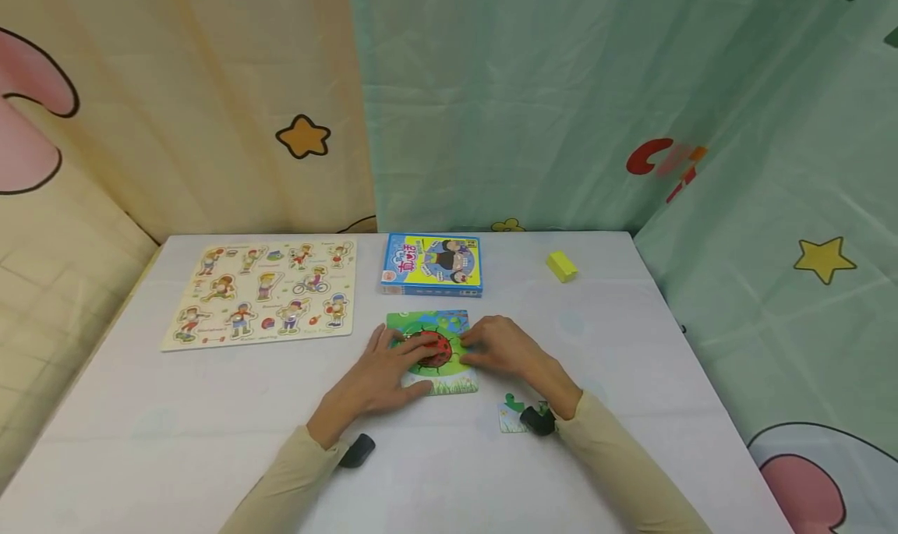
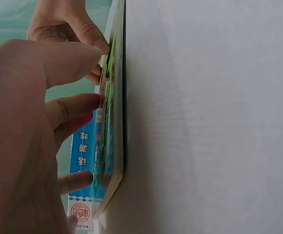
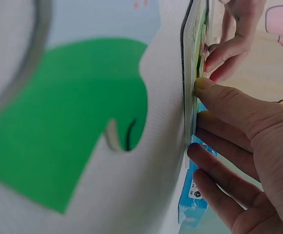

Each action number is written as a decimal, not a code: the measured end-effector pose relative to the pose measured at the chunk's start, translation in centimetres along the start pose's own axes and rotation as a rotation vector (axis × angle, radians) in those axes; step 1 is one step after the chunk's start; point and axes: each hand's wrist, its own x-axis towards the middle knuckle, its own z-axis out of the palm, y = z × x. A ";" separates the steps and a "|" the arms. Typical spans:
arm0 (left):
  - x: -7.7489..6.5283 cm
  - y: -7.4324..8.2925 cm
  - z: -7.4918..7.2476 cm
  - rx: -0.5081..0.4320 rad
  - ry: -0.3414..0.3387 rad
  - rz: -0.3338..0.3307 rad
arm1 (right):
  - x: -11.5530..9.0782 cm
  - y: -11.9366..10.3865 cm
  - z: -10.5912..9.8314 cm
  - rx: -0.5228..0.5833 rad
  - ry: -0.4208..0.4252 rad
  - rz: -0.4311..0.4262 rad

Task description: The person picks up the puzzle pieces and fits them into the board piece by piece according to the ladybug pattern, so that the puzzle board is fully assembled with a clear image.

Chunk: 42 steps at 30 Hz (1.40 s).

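Observation:
A ladybug jigsaw puzzle [image 1: 459, 383] with a green meadow picture lies flat on the table. My left hand [image 1: 382, 372] rests over its left side, fingers spread and nearly straight across the ladybug. At the right edge, my right hand [image 1: 507, 347] pinches a green puzzle piece [image 1: 464, 348] between thumb and index finger, against the puzzle; the fingers partly cover it. Both hands meet the puzzle's thin edge in the left wrist view. Loose puzzle pieces [image 1: 510, 418] lie below my right wrist, partly hidden by the wrist camera; a green one [image 3: 88, 92] looms close in the right wrist view.
A blue and yellow game box [image 1: 431, 265] lies just behind the puzzle. To the left is a wooden board [image 1: 256, 292] with sports figures. A small yellow block [image 1: 562, 267] sits at the back right. Printed curtains [image 1: 491, 113] hang behind the white table [image 1: 631, 472].

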 end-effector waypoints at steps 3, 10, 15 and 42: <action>0.3 -0.1 0.0 -0.010 0.025 0.041 | 0.0 0.0 0.0 -0.015 -0.001 0.004; 0.7 -0.4 -0.2 -0.078 0.023 0.082 | 0.0 -0.1 -0.1 -0.012 0.003 -0.001; 0.7 -0.4 -0.5 -0.053 0.015 0.104 | 0.0 -0.2 -0.1 -0.021 0.017 -0.007; 0.8 -0.5 -1.2 -0.180 -0.087 0.070 | 0.2 -0.1 0.1 -0.021 0.014 -0.013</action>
